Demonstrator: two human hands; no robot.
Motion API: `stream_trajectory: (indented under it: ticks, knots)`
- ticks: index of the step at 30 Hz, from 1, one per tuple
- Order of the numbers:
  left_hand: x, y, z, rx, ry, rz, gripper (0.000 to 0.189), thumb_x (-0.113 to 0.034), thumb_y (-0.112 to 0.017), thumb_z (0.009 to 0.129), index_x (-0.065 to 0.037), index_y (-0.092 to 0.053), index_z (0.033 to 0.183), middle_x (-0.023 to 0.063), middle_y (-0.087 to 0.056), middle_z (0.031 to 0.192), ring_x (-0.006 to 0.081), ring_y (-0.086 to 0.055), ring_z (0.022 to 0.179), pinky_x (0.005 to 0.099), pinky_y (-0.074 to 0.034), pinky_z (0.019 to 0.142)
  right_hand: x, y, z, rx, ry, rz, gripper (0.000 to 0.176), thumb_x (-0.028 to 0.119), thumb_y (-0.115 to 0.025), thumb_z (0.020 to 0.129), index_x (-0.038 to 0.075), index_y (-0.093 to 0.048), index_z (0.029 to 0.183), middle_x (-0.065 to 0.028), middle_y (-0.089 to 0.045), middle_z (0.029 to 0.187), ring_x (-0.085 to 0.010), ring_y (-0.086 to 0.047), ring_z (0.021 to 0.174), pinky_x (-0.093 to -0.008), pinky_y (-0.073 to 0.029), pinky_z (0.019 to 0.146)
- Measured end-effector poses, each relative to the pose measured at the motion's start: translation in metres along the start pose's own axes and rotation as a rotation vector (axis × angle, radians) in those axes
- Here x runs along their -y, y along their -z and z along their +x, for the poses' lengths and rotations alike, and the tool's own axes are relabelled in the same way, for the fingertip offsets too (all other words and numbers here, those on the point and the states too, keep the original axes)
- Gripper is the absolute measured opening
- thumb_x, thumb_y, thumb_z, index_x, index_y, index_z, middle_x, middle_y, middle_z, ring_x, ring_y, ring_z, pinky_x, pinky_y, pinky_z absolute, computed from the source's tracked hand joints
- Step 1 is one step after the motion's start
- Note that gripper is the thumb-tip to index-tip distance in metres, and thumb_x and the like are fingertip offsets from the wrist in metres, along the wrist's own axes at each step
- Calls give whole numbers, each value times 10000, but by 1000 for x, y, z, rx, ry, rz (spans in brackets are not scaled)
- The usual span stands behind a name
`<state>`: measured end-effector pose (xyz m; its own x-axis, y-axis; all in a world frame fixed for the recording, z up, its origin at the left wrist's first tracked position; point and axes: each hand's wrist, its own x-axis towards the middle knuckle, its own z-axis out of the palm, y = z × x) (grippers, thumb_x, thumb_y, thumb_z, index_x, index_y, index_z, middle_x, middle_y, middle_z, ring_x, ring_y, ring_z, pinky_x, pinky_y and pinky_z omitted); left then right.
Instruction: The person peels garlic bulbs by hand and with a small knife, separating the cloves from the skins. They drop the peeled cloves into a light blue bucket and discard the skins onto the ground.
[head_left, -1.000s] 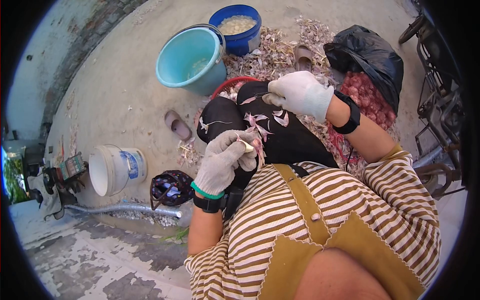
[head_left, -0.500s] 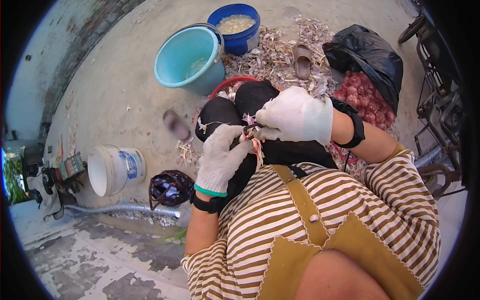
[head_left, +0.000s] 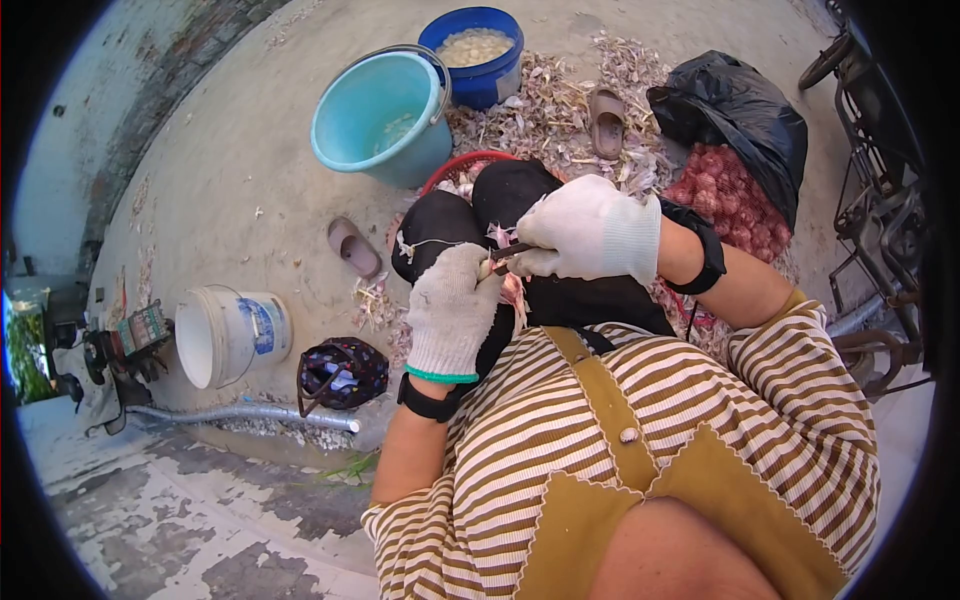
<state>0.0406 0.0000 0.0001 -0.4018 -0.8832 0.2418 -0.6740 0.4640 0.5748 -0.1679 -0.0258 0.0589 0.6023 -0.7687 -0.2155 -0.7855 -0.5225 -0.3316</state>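
Observation:
Over my lap, my left hand [head_left: 453, 312], in a white knit glove with a green cuff, is closed around a pinkish piece of garlic [head_left: 488, 268], mostly hidden by the fingers. My right hand [head_left: 585, 228], also gloved, grips a small dark two-armed hand tool [head_left: 510, 251]. Its tip meets the garlic at the left fingertips. Papery pink garlic skin [head_left: 514, 294] hangs just below the hands. Beyond my knees, a red basket [head_left: 470, 160] with garlic pieces is partly hidden by my legs.
A turquoise bucket [head_left: 350, 140] and a blue bucket [head_left: 500, 88] of peeled cloves stand ahead. Garlic skins [head_left: 560, 110], a slipper [head_left: 607, 124], a mesh sack of garlic [head_left: 725, 195] and a black bag [head_left: 735, 105] lie right. Leftward are another slipper [head_left: 354, 247] and a white bucket [head_left: 215, 340].
My left hand has turned, its fingers now curled more tightly over the garlic. The tool in my right hand has shifted angle, its two arms appearing closer together.

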Motion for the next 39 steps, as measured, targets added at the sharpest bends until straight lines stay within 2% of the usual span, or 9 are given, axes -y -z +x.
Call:
stream_trajectory:
  ticks: [16, 18, 21, 22, 25, 27, 31, 33, 39]
  knots:
    - [-7, 2, 4, -15, 39, -2, 225, -134, -733, 728, -59, -610, 900, 133, -600, 787, 338, -603, 733, 406, -481, 643, -9, 0, 0, 21, 6, 97, 316, 388, -561, 879, 95, -678, 874, -149, -658, 791, -350, -650, 771, -451, -516, 649]
    - [-3, 4, 6, 136, 259, -264, 188, -103, -712, 774, -42, -621, 927, 94, -629, 741, 248, -615, 646, 326, -487, 597, -17, -5, -6, -119, 219, 356, 261, 314, -621, 884, 64, -683, 844, -98, -628, 687, -244, -623, 619, -353, -483, 567]
    - [-12, 18, 9, 283, 711, -959, 137, -78, -672, 837, -26, -632, 957, 50, -647, 737, 127, -600, 608, 232, -470, 562, -33, -8, -16, 27, 113, 902, 237, 249, -637, 885, 19, -693, 894, -64, -644, 698, -163, -594, 590, -301, -474, 561]
    - [-9, 18, 9, 281, 710, -960, 137, -78, -672, 837, -26, -632, 957, 50, -647, 737, 127, -600, 608, 232, -470, 562, -41, -10, -18, 28, 114, 900, 237, 249, -637, 885, 19, -693, 894, -64, -644, 698, -163, -594, 590, -301, -474, 561]
    - [0, 17, 8, 257, 652, -1149, 241, -46, -661, 852, 5, -588, 1076, 56, -618, 735, 115, -580, 601, 221, -465, 549, -55, -15, -21, -34, -188, 985, 266, 268, -647, 888, 8, -698, 891, -67, -657, 718, -140, -599, 602, -278, -476, 585]
    - [2, 18, 11, 245, 630, -1033, 208, -40, -642, 866, 17, -597, 1061, 57, -627, 789, 102, -587, 646, 212, -465, 580, -55, -13, -21, -109, -332, 531, 279, 305, -637, 884, 33, -703, 887, -95, -661, 747, -184, -622, 614, -309, -485, 596]
    - [22, 4, 16, 186, 390, -706, 250, -27, -649, 822, -21, -622, 1071, 56, -654, 896, 162, -629, 762, 289, -508, 676, -38, -4, -18, -60, -153, 374, 324, 377, -627, 863, 57, -683, 855, -124, -648, 763, -289, -649, 673, -387, -505, 628]
    - [23, 4, 22, 87, -3, -283, 337, -11, -654, 778, -53, -614, 1110, 98, -638, 945, 261, -636, 843, 355, -510, 742, -29, -6, -12, -78, -95, 215, 339, 392, -597, 877, 65, -678, 843, -123, -655, 739, -303, -660, 690, -403, -513, 625]
    - [18, 4, 25, 77, -72, 91, 285, -85, -667, 774, -79, -606, 1051, 135, -591, 899, 340, -614, 800, 428, -499, 683, -14, 6, 8, -32, 0, -59, 298, 355, -594, 836, 69, -672, 814, -120, -654, 716, -305, -675, 723, -428, -532, 599]
